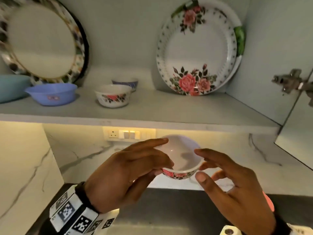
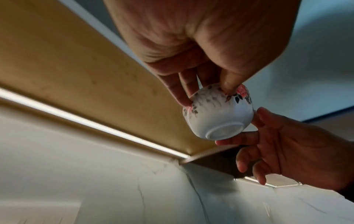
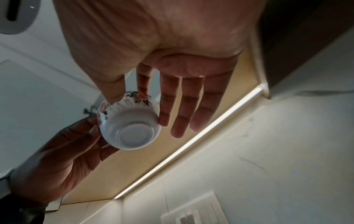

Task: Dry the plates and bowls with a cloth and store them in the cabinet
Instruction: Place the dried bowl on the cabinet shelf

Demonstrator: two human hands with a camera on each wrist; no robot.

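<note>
A small white bowl (image 1: 182, 155) with pink roses on its outside is held in the air just below the cabinet shelf (image 1: 152, 116). My left hand (image 1: 163, 155) grips its left rim, thumb inside and fingers outside. In the left wrist view the left hand (image 2: 206, 95) pinches the bowl (image 2: 218, 116) at the rim. My right hand (image 1: 203, 165) is spread, with straight fingers touching the bowl's right side. In the right wrist view the right hand (image 3: 134, 103) hovers over the bowl (image 3: 130, 125), fingers extended. No cloth is in view.
On the shelf stand a matching floral bowl (image 1: 112, 96), a blue-patterned bowl (image 1: 126, 82) behind it and a purple plastic bowl (image 1: 50, 94). Floral plates (image 1: 196, 48) lean at the back right, other plates (image 1: 42, 41) at the left. The cabinet door (image 1: 298, 141) hangs open at the right.
</note>
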